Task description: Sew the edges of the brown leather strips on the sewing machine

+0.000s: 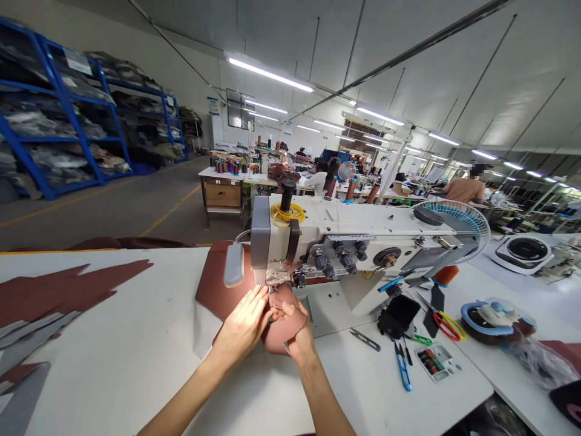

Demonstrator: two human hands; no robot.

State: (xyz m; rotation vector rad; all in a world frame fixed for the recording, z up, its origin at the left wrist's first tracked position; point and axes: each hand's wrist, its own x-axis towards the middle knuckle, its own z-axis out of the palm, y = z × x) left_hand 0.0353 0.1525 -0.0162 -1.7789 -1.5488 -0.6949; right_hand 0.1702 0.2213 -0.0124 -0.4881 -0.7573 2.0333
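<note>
Where the curved reddish-brown leather piece (pixel 280 332) meets the steel presser foot (pixel 275 280) of a white industrial sewing machine (pixel 354 233), both hands hold it close together; the left hand (pixel 242 321) lies over its near edge with the fingers straight and closed up, their tips just beside the foot; the right hand (pixel 297 339) curls around the piece from below and the right, its thumb (pixel 288 309) bent over the top, so the leather bulges between the two hands. A broader flat brown leather panel (pixel 218 284) lies under and behind them, to the left of the machine head; a coil of yellow cord (pixel 287 214) sits on top of the machine.

The white worktable (pixel 118 369) carries cut brown and grey pieces (pixel 54 297) at its left; to the right lie thread snips (pixel 365 340), blue-handled pliers (pixel 403 367) and red-and-yellow-handled scissors (pixel 447 325); a blue-and-white fan (pixel 454 230) stands behind the machine. Beyond, a long factory hall opens under strip lights, with a grey floor (pixel 136 206) marked by yellow lines, blue shelving (pixel 59 109) stacked with material on the left, and other people seated at tables (pixel 463 191) further back.
</note>
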